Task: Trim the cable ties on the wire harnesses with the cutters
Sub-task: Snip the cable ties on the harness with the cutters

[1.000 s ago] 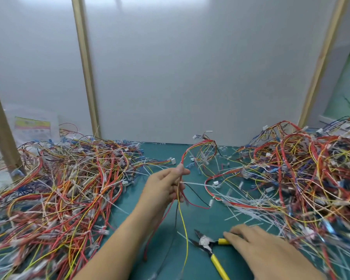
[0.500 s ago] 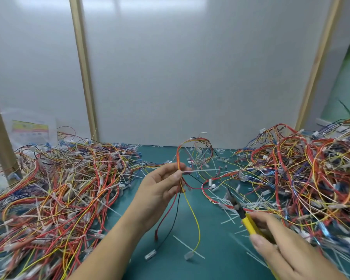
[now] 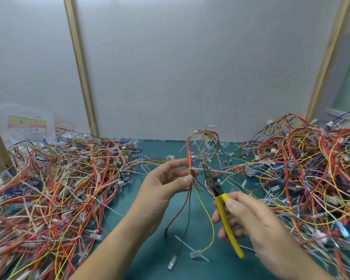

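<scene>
My left hand (image 3: 166,184) pinches a wire harness (image 3: 192,154) of red, yellow and black wires, held upright above the green mat. A white cable tie (image 3: 200,169) sticks out to the right from the bundle just above my fingertips. My right hand (image 3: 249,221) grips the yellow-handled cutters (image 3: 222,207). The dark jaws point up and left and sit at the tie's tail, close to the bundle. The harness's loose ends with white connectors hang down to the mat.
A big heap of harnesses (image 3: 55,188) covers the left of the green mat (image 3: 150,247), another heap (image 3: 311,174) the right. Cut tie tails litter the mat. A white panel wall with wooden posts (image 3: 79,63) stands behind. A plastic bag (image 3: 24,124) lies far left.
My right hand picked the cutters up from the mat and brought them up and left to the cable tie. My left hand raised the harness and turned it so the tie points right.
</scene>
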